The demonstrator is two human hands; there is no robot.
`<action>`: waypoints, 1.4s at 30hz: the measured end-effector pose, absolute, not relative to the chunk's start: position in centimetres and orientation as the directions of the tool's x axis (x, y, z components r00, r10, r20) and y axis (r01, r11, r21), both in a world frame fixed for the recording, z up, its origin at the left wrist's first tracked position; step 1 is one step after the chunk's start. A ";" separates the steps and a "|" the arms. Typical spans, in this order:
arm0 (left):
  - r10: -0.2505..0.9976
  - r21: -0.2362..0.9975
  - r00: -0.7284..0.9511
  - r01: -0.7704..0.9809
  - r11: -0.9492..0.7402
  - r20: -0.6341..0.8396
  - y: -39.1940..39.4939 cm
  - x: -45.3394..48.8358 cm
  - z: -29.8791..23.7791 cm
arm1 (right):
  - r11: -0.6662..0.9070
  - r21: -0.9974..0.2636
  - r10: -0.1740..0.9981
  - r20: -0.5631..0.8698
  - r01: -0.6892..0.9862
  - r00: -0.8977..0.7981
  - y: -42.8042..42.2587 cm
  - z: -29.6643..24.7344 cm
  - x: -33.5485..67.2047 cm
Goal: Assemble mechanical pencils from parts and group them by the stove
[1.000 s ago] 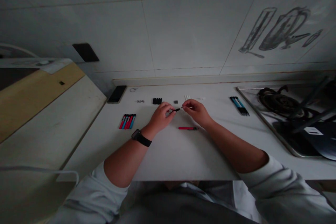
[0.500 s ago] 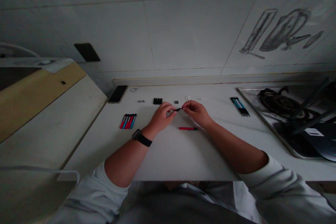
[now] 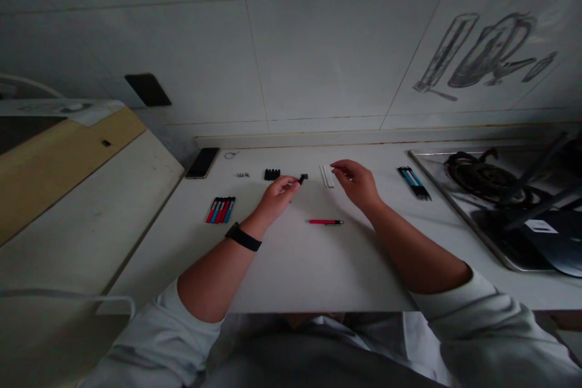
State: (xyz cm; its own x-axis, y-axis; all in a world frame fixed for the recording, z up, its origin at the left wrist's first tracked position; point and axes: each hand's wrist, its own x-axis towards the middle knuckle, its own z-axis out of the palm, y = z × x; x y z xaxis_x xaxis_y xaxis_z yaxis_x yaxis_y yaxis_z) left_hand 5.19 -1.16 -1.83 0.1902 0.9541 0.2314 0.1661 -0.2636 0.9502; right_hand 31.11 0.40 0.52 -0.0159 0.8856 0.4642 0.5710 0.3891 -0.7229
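Note:
My left hand point(image 3: 276, 195) pinches a small black pen part point(image 3: 301, 179) between thumb and fingertips, just above the counter. To the right, my right hand point(image 3: 357, 182) hovers beside thin white tubes point(image 3: 326, 176), its thumb and forefinger drawn close together; what lies between them, if anything, is too small to make out. Below and between the hands lies a red click pen point(image 3: 326, 222) with a black end. Small black pieces point(image 3: 305, 176) sit just past my left fingertips. A row of black grips point(image 3: 272, 174) lies behind that hand, with small springs point(image 3: 243, 175) farther left.
Red and blue pen barrels point(image 3: 221, 210) lie in a row at left. A phone point(image 3: 202, 163) rests near the wall beside a ring point(image 3: 231, 155). At right lie assembled-looking blue and black pens point(image 3: 414, 183), next to a metal-rimmed stove point(image 3: 468, 224).
My hands have moved apart. My right hand has left the black part and shifted right and up to beside the white tubes; my left hand keeps the part, now slightly left.

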 end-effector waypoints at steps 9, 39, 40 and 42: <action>0.954 0.949 0.181 0.164 -0.269 0.239 -1.0 5.2 -2.2 | 0.327 -0.294 0.940 0.203 0.898 -0.275 1.7 -0.8 33.7; 0.921 0.845 0.200 0.369 -0.386 0.333 -1.1 4.9 -1.4 | 0.576 -0.118 0.816 0.024 0.809 -0.578 -0.9 1.9 31.5; 0.918 0.834 0.202 0.385 -0.396 0.342 -1.1 4.9 -1.4 | 0.580 -0.107 0.813 0.012 0.808 -0.582 -0.9 1.8 31.5; 0.905 0.803 0.216 0.419 -0.424 0.366 -1.2 4.9 -1.4 | 0.582 -0.091 0.812 0.003 0.808 -0.584 -0.8 1.6 31.3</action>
